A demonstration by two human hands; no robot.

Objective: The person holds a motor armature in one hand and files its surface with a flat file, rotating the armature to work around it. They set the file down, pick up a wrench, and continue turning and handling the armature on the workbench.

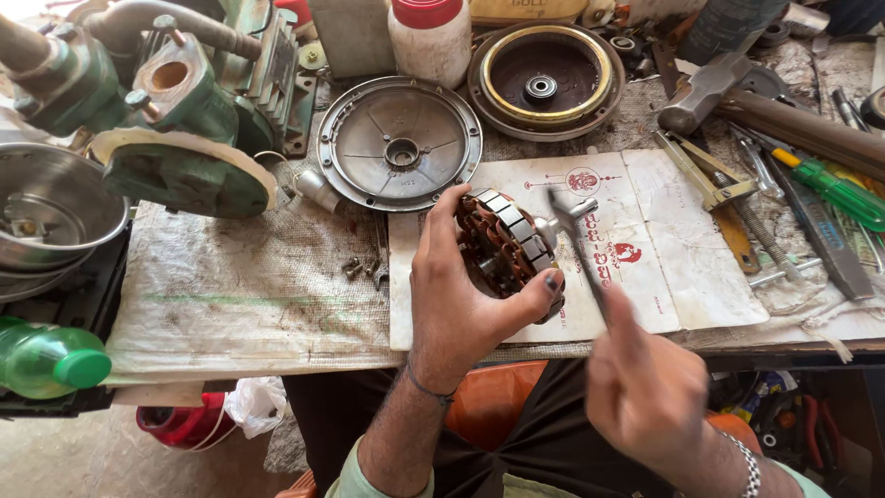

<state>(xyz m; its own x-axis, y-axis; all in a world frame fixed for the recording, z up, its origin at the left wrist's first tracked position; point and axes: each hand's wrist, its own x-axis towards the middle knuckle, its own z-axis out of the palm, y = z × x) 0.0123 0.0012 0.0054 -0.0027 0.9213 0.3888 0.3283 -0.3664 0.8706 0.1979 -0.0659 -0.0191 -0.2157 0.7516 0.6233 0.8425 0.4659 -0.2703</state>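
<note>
At frame centre, the left hand [461, 304] grips a copper-wound stator [505, 244]; the right hand [645, 392], fingers closed, holds a wrench [576, 240] against it.

Pale green sleeves, a dark thread on the left wrist [426, 387], a metal chain bracelet [749, 466] (seemingly silver).

A workbench [230, 304] covered by worn sheeting is seen beneath the fingers [441, 242]. Just under them a flattened printed paper [682, 277] is spread, loose screws [355, 268] are scattered to their left, and a round metal cover [398, 143] is laid beyond them.
</note>
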